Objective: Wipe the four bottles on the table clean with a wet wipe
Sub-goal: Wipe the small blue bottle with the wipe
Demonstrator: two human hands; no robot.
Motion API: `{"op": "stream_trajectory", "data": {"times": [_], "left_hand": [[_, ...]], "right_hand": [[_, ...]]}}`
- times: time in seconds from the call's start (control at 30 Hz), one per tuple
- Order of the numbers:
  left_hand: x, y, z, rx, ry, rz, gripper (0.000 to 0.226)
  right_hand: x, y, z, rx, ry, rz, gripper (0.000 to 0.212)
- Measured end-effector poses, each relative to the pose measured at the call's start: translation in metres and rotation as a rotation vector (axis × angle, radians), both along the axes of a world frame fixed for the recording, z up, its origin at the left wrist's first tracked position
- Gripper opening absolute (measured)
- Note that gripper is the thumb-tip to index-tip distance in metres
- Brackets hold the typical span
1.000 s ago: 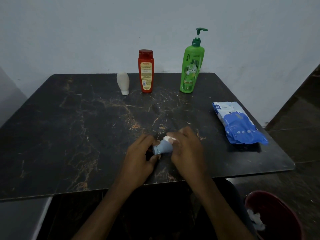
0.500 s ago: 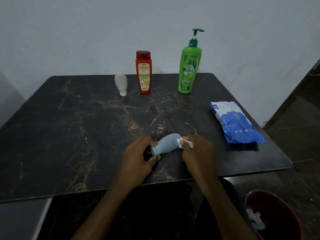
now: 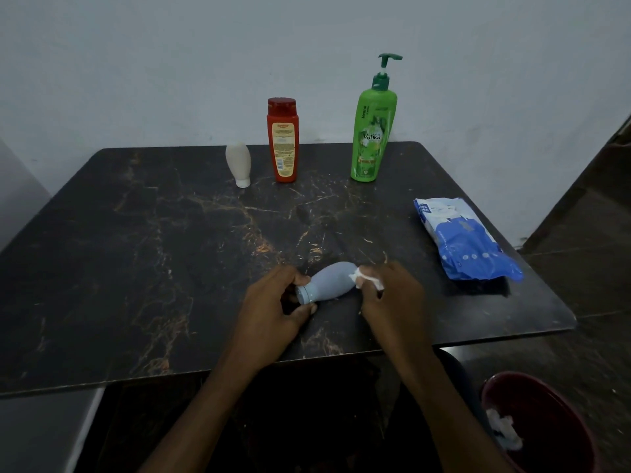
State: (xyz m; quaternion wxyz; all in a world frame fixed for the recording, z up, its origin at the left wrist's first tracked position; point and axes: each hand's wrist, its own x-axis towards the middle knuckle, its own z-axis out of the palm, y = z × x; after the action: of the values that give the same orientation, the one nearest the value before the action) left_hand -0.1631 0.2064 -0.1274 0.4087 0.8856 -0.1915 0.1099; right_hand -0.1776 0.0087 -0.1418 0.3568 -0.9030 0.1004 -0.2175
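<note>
Since a second ago my right hand has slid off the small blue bottle to its fat end, so more of the bottle shows. I am wiping this bottle, which lies tilted near the front of the desk. My left hand has its fingers curled shut around the cap end. My right fingers pinch the white wet wipe against the bottle. Next I think I must turn the bottle and rub the other side.
</note>
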Motion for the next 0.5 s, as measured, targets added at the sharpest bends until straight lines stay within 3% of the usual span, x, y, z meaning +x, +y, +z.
{"op": "stream_trajectory", "data": {"times": [0.1,0.27,0.33,0.5], "left_hand": [[0.0,0.0,0.0,-0.006,0.007,0.007,0.032],[0.0,0.0,-0.002,-0.07,0.04,-0.001,0.029],[0.001,-0.001,-0.002,-0.096,0.065,-0.007,0.026],[0.0,0.0,-0.001,-0.124,0.104,-0.02,0.022]], "right_hand": [[-0.01,0.013,-0.001,-0.018,-0.039,-0.007,0.015],[-0.028,0.041,-0.001,-0.113,-0.1,0.19,0.02],[-0.025,0.033,0.001,-0.056,-0.108,0.161,0.021],[0.002,0.0,0.009,0.023,0.227,-0.065,0.021]]}}
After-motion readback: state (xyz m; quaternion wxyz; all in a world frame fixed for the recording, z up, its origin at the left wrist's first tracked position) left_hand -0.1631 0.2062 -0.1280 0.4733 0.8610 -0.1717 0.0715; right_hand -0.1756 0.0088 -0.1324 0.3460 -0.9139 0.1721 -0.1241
